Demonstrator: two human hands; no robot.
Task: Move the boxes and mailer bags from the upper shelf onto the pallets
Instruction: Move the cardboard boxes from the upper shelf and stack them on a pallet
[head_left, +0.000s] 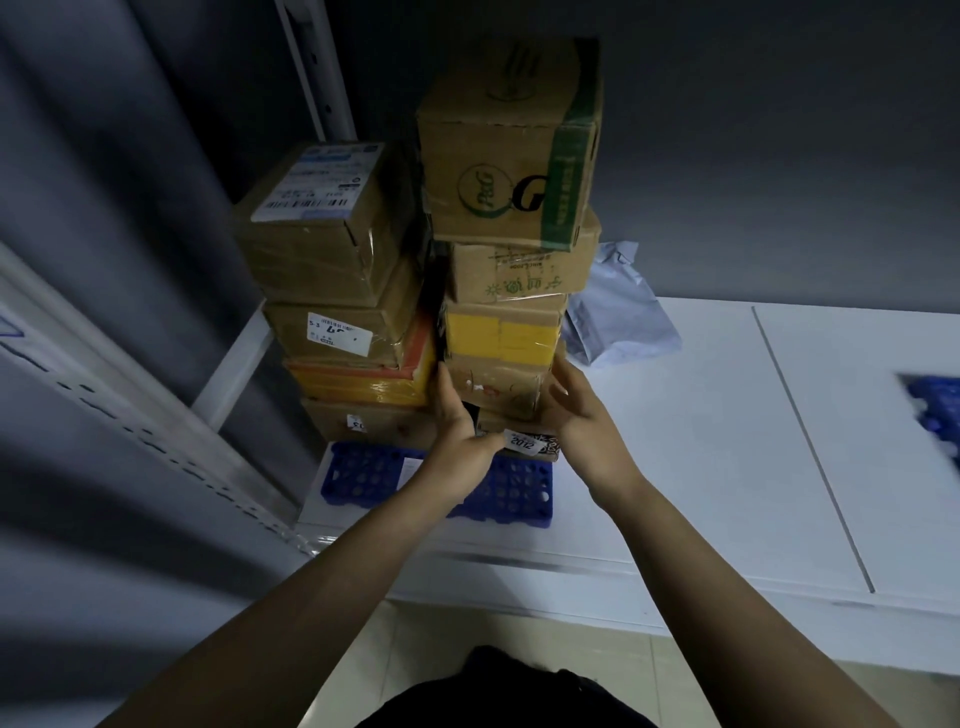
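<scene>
Placing step: left hand (457, 421) and right hand (579, 415) flank a low box (493, 389) at the pallet's (363, 473) right edge, fingers extended, pressing. Probably squaring it. Next: let go gently, since the stack is tall.

Left hand (457, 431): raised ahead, fingers straight and pointing up, thumb turned inward toward the other hand.
Right hand (576, 415): level with its partner, palm facing inward, fingers spread and loosely bent.
Arms: left forearm (311, 597) and right forearm (727, 571), both bare, stretch forward, converging toward the wrists; hands close together, apart.
</scene>
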